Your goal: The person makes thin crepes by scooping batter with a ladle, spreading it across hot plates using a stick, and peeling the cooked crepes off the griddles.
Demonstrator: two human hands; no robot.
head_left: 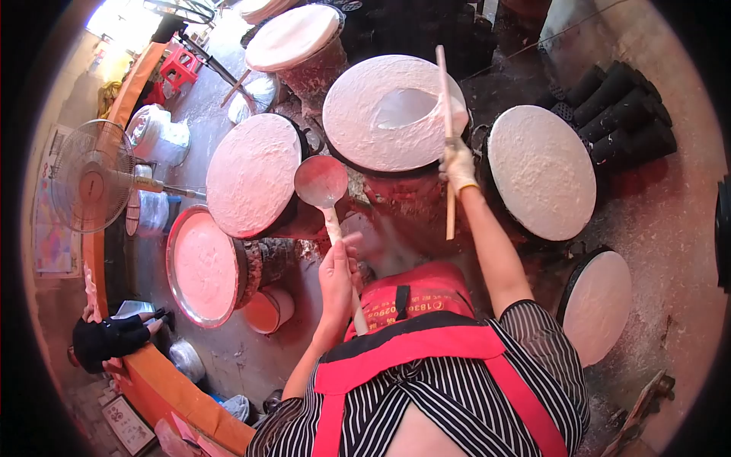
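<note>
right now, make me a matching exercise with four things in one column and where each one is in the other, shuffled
Things:
1. round, long-handled ladle
2. straight, pale wooden stick
3. black cylindrical blocks
4. red plastic stool

Places:
A. piled toward the view's upper right
B. in the white-gloved right hand
C. toward the view's upper left
D. in the bare left hand

Pairs: 1-D, 2-B, 3-A, 4-C

On my red apron [449, 283], mid-frame, I make out gold digits, seemingly "1836". The lettering around them is too blurred.
</note>
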